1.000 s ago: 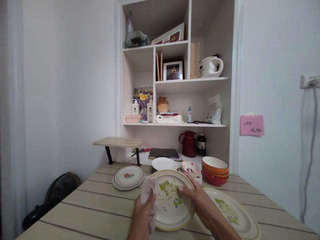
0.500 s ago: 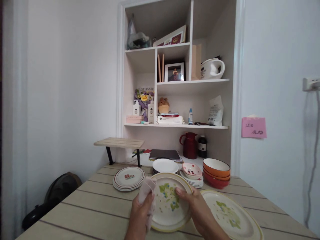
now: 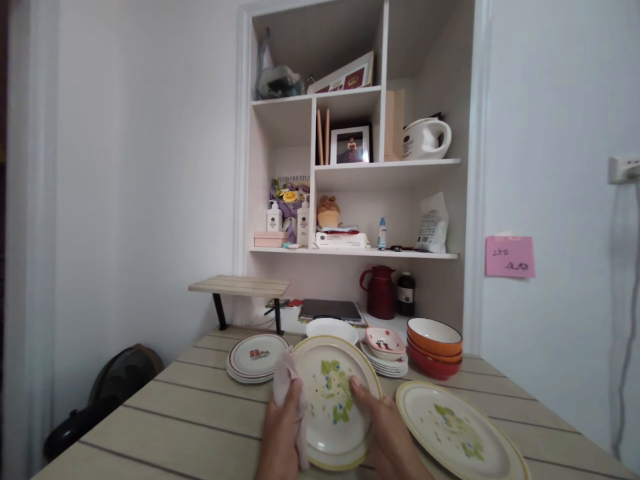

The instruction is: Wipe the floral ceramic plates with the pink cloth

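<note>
Between my hands a round cream plate (image 3: 327, 407) with a yellow-green rim and a green leaf pattern is held up, its face tilted toward me. My left hand (image 3: 283, 427) is closed on a pale pink cloth (image 3: 286, 377), which wraps the plate's left edge. On the right edge, my right hand (image 3: 387, 427) grips the plate, thumb on its face and fingers hidden behind. A larger oval plate (image 3: 460, 433) with the same pattern lies on the table just right of my right hand.
Behind the held plate stand a stack of red-rimmed plates (image 3: 257, 357), a white plate (image 3: 332, 329), a small pink bowl (image 3: 385, 341) on white dishes (image 3: 387, 365), and orange and red bowls (image 3: 434, 347). A small raised wooden stand (image 3: 240, 287) is at the table's back left, below shelves (image 3: 380, 253).
The held plate has turned in my hands, its leaf pattern shifting round, and has risen slightly at the top. The cloth hand stays at its left edge.
</note>
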A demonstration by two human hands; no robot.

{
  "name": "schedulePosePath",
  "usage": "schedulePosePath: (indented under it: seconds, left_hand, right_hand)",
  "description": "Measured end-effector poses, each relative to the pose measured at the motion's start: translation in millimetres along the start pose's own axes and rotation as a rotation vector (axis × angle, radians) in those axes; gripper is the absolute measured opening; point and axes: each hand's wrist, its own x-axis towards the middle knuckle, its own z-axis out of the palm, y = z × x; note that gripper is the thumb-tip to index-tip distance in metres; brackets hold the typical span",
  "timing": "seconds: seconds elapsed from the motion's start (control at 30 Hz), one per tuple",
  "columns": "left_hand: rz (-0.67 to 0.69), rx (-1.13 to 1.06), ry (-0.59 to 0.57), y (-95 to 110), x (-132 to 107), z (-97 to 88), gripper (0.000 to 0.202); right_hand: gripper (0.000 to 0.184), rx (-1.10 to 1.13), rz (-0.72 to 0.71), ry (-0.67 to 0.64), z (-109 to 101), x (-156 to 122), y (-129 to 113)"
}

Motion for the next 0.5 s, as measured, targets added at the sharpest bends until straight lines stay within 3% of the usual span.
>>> schedulePosePath:
  seconds: [0.17,0.5]
  left_hand:
    - [-0.055,-0.074,0.011,-7.7,-5.6,10.4,0.051]
    - [-0.197,-0.288,-0.032,-19.7,-8.2,57.2,0.05]
  right_hand:
    - [0.044,0.166,0.077,0.029,2.2,0.9,6.6]
    - [0.042,0.278,-0.015,-0.039,0.4,12.6,6.3]
